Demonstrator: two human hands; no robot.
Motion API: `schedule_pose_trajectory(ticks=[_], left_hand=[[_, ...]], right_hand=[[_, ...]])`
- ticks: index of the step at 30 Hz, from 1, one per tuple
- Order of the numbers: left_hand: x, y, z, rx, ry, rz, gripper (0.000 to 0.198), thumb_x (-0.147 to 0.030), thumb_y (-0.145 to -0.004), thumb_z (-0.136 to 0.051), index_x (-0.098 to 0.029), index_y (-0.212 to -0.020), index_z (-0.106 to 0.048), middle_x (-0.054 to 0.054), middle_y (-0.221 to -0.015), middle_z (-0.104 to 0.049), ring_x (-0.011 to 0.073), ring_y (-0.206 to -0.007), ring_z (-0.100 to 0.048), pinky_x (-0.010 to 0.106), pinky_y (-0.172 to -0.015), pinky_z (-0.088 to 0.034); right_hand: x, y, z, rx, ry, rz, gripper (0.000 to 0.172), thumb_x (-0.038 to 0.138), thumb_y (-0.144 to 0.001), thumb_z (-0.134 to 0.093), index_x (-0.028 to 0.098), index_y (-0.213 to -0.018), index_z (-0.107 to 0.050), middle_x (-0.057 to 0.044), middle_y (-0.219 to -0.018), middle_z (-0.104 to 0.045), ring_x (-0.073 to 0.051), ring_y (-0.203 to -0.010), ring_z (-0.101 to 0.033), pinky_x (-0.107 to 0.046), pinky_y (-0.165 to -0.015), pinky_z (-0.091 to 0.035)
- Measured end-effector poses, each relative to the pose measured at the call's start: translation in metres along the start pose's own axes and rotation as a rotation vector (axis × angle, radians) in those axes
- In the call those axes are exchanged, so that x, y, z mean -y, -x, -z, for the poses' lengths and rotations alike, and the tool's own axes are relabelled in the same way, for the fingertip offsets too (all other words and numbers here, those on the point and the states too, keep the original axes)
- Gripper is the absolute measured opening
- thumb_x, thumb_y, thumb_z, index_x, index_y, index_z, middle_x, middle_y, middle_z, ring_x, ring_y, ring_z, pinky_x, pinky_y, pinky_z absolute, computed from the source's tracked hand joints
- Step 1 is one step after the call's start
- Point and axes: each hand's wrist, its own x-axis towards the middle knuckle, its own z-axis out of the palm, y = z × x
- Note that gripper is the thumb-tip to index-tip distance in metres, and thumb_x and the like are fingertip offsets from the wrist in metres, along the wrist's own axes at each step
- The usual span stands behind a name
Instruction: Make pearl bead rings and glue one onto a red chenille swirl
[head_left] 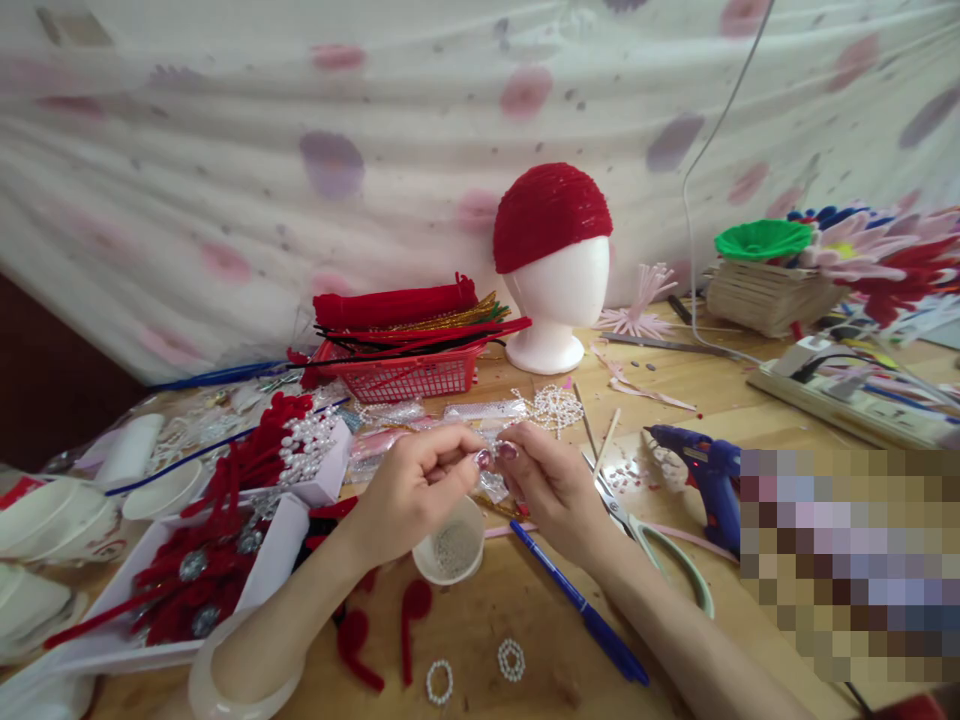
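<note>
Left hand and right hand: fingertips nearly meeting at frame centre, pinched on a small pale item, too fine to identify. Cup of tiny beads: stood just below, on the surface. Bead rings, two: lay bottom centre. Blue pen: lay slantwise, lower right of centre.

Craft workspace; glue gun, scissors and foam head show it.
</note>
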Motion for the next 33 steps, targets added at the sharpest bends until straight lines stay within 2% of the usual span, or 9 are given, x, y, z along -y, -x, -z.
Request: schedule_pose_trajectory(ticks=[3,8,11,14,19,22,25,28,33], left_hand=[[0.000,0.001,0.000,-0.014,-0.099,-0.073,0.016,-0.022,-0.091,-0.047,-0.018,-0.085,-0.061,-0.003,-0.069,-0.056,0.0107,-0.061,-0.049,0.023,-0.054,-0.039],[0.003,0.000,-0.001,-0.087,-0.425,-0.364,0.018,-0.013,-0.091,-0.046,-0.017,-0.084,-0.062,-0.003,-0.065,-0.059,0.0102,-0.055,-0.052,0.024,-0.054,-0.039],[0.008,-0.001,-0.001,-0.124,-0.647,-0.595,0.018,-0.010,-0.091,-0.046,-0.015,-0.086,-0.063,0.000,-0.065,-0.065,0.0129,-0.057,-0.058,0.025,-0.054,-0.040],[0.010,-0.001,0.001,-0.128,-0.715,-0.645,0.018,-0.010,-0.092,-0.046,-0.014,-0.086,-0.063,0.001,-0.065,-0.066,0.0142,-0.057,-0.061,0.026,-0.054,-0.041],[0.005,0.000,0.003,-0.086,-0.624,-0.595,0.017,-0.008,-0.090,-0.047,-0.014,-0.086,-0.062,-0.001,-0.067,-0.064,0.0106,-0.057,-0.057,0.023,-0.056,-0.040],[0.002,0.000,0.002,-0.042,-0.476,-0.463,0.017,-0.008,-0.087,-0.046,-0.015,-0.078,-0.059,-0.006,-0.059,-0.050,0.0075,-0.051,-0.045,0.021,-0.051,-0.034],[0.001,0.001,0.000,0.029,-0.233,-0.247,0.016,-0.013,-0.087,-0.045,-0.017,-0.074,-0.054,-0.009,-0.057,-0.038,0.0064,-0.049,-0.036,0.019,-0.047,-0.028],[0.001,0.001,0.001,0.069,0.007,-0.066,0.014,-0.021,-0.087,-0.047,-0.018,-0.075,-0.052,-0.009,-0.057,-0.036,0.0067,-0.050,-0.033,0.019,-0.045,-0.027],[-0.005,0.001,0.007,0.097,0.144,0.044,0.015,-0.027,-0.085,-0.052,-0.017,-0.076,-0.057,-0.010,-0.053,-0.036,0.0063,-0.045,-0.030,0.020,-0.042,-0.022]], right_hand=[[0.003,-0.002,0.002,-0.020,-0.029,-0.010,0.032,0.034,-0.098,-0.048,0.021,-0.069,-0.050,0.004,-0.060,-0.043,-0.010,-0.054,-0.038,-0.025,-0.053,-0.030],[0.005,-0.007,0.001,0.137,-0.353,-0.337,0.061,0.056,-0.098,-0.037,0.020,-0.050,-0.048,0.004,-0.042,-0.040,-0.009,-0.040,-0.035,-0.025,-0.043,-0.023],[0.003,-0.008,-0.001,0.182,-0.478,-0.429,0.056,0.053,-0.094,-0.045,0.020,-0.049,-0.044,0.006,-0.041,-0.035,-0.007,-0.038,-0.030,-0.025,-0.041,-0.020],[0.003,-0.008,-0.003,0.179,-0.610,-0.450,0.045,0.046,-0.089,-0.055,0.021,-0.054,-0.040,0.009,-0.045,-0.029,-0.007,-0.040,-0.024,-0.024,-0.040,-0.016],[0.002,-0.009,-0.001,0.222,-0.744,-0.463,0.039,0.038,-0.087,-0.060,0.021,-0.059,-0.038,0.010,-0.050,-0.028,-0.006,-0.041,-0.019,-0.024,-0.040,-0.013],[-0.001,-0.007,0.000,0.229,-0.717,-0.430,0.034,0.038,-0.090,-0.059,0.021,-0.064,-0.043,0.009,-0.053,-0.032,-0.006,-0.043,-0.022,-0.023,-0.041,-0.016],[-0.002,-0.006,0.003,0.191,-0.563,-0.350,0.030,0.039,-0.092,-0.057,0.021,-0.071,-0.047,0.008,-0.056,-0.035,-0.008,-0.046,-0.027,-0.023,-0.044,-0.021],[0.001,-0.004,0.006,0.178,-0.319,-0.178,0.026,0.038,-0.097,-0.051,0.021,-0.078,-0.049,0.005,-0.063,-0.040,-0.010,-0.054,-0.035,-0.024,-0.051,-0.029],[0.002,-0.003,0.008,0.084,0.038,0.127,0.023,0.032,-0.099,-0.047,0.020,-0.079,-0.052,0.001,-0.074,-0.049,-0.014,-0.069,-0.043,-0.028,-0.064,-0.034]])
